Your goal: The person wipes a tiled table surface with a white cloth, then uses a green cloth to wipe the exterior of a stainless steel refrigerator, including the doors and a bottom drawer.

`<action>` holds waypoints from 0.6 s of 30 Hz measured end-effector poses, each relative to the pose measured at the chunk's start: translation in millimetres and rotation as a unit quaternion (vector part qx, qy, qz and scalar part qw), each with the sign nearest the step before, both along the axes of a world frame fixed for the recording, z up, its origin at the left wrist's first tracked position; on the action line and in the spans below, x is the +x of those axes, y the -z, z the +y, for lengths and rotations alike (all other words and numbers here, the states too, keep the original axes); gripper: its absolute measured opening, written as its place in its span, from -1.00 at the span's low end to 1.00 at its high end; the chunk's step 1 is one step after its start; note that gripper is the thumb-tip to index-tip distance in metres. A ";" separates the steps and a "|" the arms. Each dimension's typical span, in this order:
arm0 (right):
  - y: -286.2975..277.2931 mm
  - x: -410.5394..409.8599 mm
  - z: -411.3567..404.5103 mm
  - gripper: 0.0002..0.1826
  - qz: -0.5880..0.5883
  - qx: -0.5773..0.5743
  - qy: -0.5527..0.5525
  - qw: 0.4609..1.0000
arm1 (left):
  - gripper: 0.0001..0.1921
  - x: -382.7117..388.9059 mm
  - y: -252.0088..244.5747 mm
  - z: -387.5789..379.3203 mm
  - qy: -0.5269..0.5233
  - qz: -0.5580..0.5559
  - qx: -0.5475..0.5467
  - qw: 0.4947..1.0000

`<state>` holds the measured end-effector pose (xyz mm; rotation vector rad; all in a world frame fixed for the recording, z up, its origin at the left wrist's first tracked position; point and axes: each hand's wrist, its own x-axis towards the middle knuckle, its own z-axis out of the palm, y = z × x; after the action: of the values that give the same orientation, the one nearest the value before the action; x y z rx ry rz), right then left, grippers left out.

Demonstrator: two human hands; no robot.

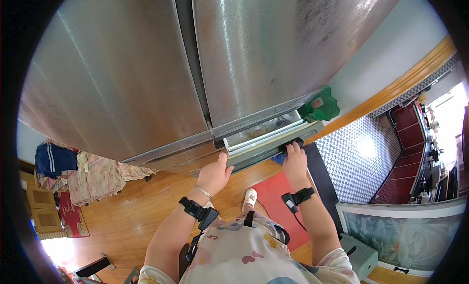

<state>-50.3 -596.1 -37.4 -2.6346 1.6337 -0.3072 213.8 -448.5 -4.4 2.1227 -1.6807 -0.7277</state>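
A large stainless-steel refrigerator stands in front of me, both upper doors closed. Its lower right freezer drawer is pulled partway out, and something in clear plastic lies inside. My left hand is at the left end of the drawer front, thumb raised; its fingers are partly hidden, so its grip is unclear. My right hand touches the top edge of the drawer front near its right end, fingers over a small black object that I cannot identify. Both wrists wear black strapped devices.
A green plastic bag sits beside the fridge, near the wall and wooden door frame. A red mat lies on the wood floor. Right are a tiled kitchen and a frosted glass door; left is a cloth-covered piece of furniture.
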 end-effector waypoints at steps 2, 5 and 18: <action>1.9 11.4 17.2 -0.63 0.030 0.002 -0.042 0.999 | -0.63 2.4 -2.2 -3.2 0.024 -0.002 0.026 0.999; -1.3 39.1 53.7 -0.65 0.048 0.055 -0.144 0.987 | -0.63 8.7 -3.2 -6.6 0.056 0.001 0.011 0.998; -2.5 -0.1 18.5 -0.56 -0.060 0.039 -0.047 0.996 | -0.64 9.6 -2.1 -5.0 0.057 0.020 0.018 0.998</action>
<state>-50.4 -577.5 -34.9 -2.5710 1.4526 -0.3811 223.4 -453.5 -2.3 2.0353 -1.7915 -0.8354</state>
